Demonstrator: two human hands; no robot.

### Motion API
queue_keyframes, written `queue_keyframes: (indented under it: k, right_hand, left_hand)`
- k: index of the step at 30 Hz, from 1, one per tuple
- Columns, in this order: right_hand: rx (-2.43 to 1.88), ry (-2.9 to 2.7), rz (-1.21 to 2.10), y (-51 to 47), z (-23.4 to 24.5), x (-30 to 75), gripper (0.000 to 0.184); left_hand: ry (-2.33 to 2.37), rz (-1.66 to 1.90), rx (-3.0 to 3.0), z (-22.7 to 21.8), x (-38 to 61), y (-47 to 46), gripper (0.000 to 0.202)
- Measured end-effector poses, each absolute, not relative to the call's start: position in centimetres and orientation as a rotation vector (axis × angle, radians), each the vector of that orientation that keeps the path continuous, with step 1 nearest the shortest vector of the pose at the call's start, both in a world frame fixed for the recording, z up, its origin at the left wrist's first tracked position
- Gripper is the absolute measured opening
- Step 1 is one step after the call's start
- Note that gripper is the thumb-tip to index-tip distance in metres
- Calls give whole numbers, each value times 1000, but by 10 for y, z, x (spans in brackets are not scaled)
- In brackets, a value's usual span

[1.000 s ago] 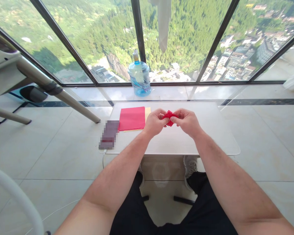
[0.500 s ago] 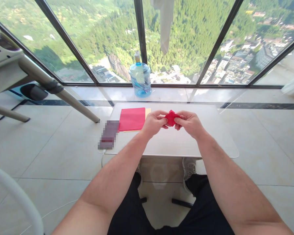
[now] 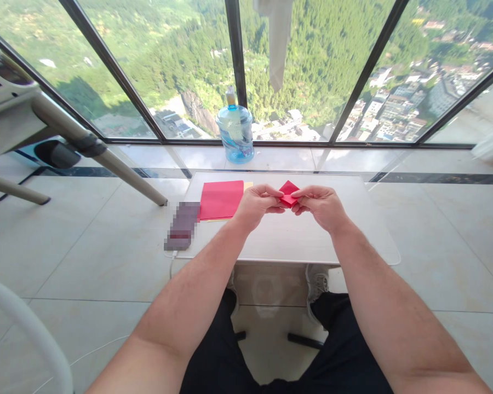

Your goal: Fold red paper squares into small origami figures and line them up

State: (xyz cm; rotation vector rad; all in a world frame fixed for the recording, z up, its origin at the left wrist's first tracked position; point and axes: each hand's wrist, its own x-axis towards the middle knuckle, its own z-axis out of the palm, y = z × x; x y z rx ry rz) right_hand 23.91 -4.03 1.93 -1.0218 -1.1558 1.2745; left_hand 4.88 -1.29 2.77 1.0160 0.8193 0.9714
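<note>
A small piece of folded red paper [image 3: 288, 189] is held over the white low table [image 3: 287, 241], its upper corner pointing away from me. My left hand [image 3: 259, 203] pinches its left side between thumb and fingers. From the right, my right hand [image 3: 318, 203] grips the other side, with the thumb lying across the front of the paper. Both hands are closed, and the fingers behind the paper are partly hidden. Left of my left hand lies a stack of red paper sheets [image 3: 222, 200], with a yellow edge showing beneath.
A blurred dark phone-like object [image 3: 183, 227] lies at the table's left end with a white cable below it. Behind the table a blue water jug [image 3: 236, 137] stands by the window. A metal-legged frame [image 3: 127, 174] is at left; a curved white tube [image 3: 33, 328] is nearer.
The folded paper has been turned or tipped in my fingers and now shows a different face. Both thumbs have shifted slightly upward on it. The surroundings are unchanged.
</note>
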Motion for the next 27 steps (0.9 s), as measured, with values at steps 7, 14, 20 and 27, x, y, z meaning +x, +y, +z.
queue_keyframes:
  k: [7,14,20,27]
  right_hand:
    - [-1026,-1140,1316,-42,21,240,12]
    - [-1125,-1257,1225,-43,20,234,21]
    - [-1180,-1214,1162,-39,15,230,45]
    - [-1177,-1156,1194,-38,13,227,29]
  left_hand:
    - [846,945,988,28,49,-13,13]
    - [949,988,1065,28,52,-14,33]
    - [989,1073,1115,25,53,-12,37]
    - [934,1047,1171,18,57,-11,34]
